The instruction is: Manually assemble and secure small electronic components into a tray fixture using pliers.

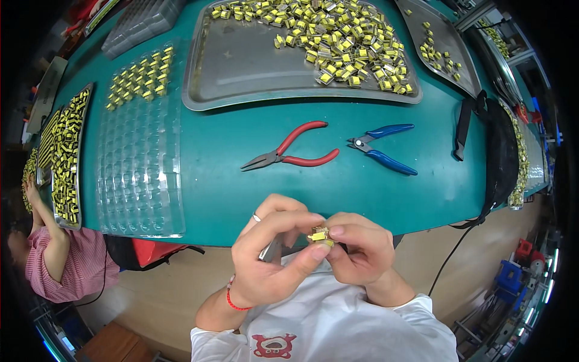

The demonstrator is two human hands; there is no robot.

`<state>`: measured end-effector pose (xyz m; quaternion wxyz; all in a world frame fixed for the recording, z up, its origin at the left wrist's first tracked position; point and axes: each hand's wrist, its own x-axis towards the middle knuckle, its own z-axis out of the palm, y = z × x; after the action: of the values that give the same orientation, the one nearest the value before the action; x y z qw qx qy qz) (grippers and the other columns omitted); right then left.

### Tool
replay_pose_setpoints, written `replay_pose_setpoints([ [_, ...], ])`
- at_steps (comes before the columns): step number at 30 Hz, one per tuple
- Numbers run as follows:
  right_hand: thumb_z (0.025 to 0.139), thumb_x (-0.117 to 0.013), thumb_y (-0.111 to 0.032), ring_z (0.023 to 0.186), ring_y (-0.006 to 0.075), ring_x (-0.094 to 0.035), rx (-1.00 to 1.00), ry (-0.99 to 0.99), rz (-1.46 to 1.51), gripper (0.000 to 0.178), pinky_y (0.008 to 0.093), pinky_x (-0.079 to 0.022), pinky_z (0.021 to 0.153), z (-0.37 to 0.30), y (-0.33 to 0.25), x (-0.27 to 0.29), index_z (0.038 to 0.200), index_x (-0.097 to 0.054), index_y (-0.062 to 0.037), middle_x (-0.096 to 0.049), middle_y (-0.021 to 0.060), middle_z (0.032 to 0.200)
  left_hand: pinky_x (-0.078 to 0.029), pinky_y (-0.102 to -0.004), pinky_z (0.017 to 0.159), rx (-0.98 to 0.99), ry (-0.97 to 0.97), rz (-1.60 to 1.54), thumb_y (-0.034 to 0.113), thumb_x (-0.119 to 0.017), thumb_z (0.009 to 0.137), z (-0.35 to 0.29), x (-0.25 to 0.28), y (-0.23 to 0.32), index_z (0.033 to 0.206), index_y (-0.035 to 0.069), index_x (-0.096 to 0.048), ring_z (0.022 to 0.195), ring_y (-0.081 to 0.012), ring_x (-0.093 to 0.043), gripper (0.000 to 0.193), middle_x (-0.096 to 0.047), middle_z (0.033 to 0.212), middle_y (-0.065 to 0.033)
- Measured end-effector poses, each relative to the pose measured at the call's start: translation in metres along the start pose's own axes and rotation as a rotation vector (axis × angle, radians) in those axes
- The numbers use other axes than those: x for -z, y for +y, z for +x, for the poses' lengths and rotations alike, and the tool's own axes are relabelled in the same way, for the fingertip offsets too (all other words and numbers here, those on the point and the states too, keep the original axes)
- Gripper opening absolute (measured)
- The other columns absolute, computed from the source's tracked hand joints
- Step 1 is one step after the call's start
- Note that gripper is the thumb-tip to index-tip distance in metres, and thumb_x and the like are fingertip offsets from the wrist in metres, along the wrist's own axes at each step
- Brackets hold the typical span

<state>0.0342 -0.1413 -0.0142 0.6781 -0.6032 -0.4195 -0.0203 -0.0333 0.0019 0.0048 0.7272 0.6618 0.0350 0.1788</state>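
Just past the near table edge, both hands meet around a small yellow-wrapped component with metal parts [320, 236], which looks like a little coil or transformer. My left hand [265, 253] is closed, pinching it between thumb and fingertips; a grey metal piece [269, 251], its kind unclear, shows inside that palm. My right hand [360, 248] is closed too, with thumb and forefinger on the component's right side. Beyond the hands lie red-handled long-nose pliers [278, 156] and blue-handled cutters [360, 143], both with handles spread.
A metal tray [241, 72] at the back holds a heap of similar yellow components. On the left, a clear plastic blister tray [140, 175] is partly filled with them. A black bag [502, 157] hangs at the right edge. At far left, a co-worker [72, 259] sits beside another full tray [75, 205].
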Motion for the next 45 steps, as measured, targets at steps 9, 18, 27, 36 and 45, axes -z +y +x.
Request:
replay_pose_setpoints([
  [9, 0.081, -0.068, 0.009, 0.067, 0.0261, -0.068, 0.003, 0.013, -0.06, 0.033, 0.0315, -0.054, 0.056, 0.002, -0.003, -0.001, 0.111, -0.057, 0.0057, -0.067, 0.0171, 0.084, -0.034, -0.0201, 0.053, -0.139, -0.045, 0.013, -0.001, -0.076, 0.077, 0.0, 0.003, -0.005, 0.104, -0.004, -0.065, 0.063, -0.0057, -0.043, 0.029, -0.058, 0.092, -0.01],
  [18, 0.083, -0.07, 0.0, 0.069, 0.0218, -0.066, -0.153, -0.002, 0.015, 0.03, 0.0298, -0.053, 0.058, -0.004, -0.014, 0.002, 0.11, -0.058, 0.0066, -0.066, 0.0163, 0.086, -0.047, -0.03, 0.073, 0.108, 0.029, -0.491, 0.032, -0.06, 0.094, -0.003, 0.003, -0.009, 0.119, -0.007, -0.058, 0.083, -0.0176, -0.057, 0.047, -0.06, 0.103, -0.0143],
  [27, 0.083, -0.07, 0.001, 0.074, 0.0145, -0.061, -0.44, -0.069, 0.09, 0.035, 0.0251, -0.05, 0.064, -0.003, -0.018, -0.008, 0.114, -0.057, 0.0131, -0.063, 0.0152, 0.091, -0.035, -0.0558, 0.107, 0.231, -0.052, -0.787, 0.068, -0.027, 0.093, 0.002, -0.003, -0.003, 0.131, -0.008, -0.045, 0.121, -0.0435, -0.051, 0.088, -0.057, 0.122, -0.0274],
  [36, 0.075, -0.076, 0.002, 0.063, 0.0149, -0.064, -0.452, 0.01, 0.036, 0.03, 0.0256, -0.051, 0.058, -0.002, -0.021, -0.01, 0.102, -0.063, 0.007, -0.066, 0.0111, 0.078, -0.031, -0.0544, 0.11, 0.215, -0.106, -0.625, 0.072, -0.025, 0.092, -0.001, -0.005, -0.004, 0.134, -0.008, -0.043, 0.126, -0.0448, -0.047, 0.092, -0.055, 0.126, -0.0271],
  [45, 0.08, -0.074, -0.002, 0.067, 0.0164, -0.062, -0.336, -0.075, -0.074, 0.028, 0.0261, -0.049, 0.057, 0.0, -0.021, -0.005, 0.103, -0.062, 0.0095, -0.065, 0.0139, 0.081, -0.03, -0.0535, 0.111, 0.186, -0.134, -0.514, 0.069, -0.022, 0.094, -0.001, -0.008, -0.01, 0.135, -0.008, -0.042, 0.127, -0.0421, -0.047, 0.09, -0.054, 0.127, -0.0268],
])
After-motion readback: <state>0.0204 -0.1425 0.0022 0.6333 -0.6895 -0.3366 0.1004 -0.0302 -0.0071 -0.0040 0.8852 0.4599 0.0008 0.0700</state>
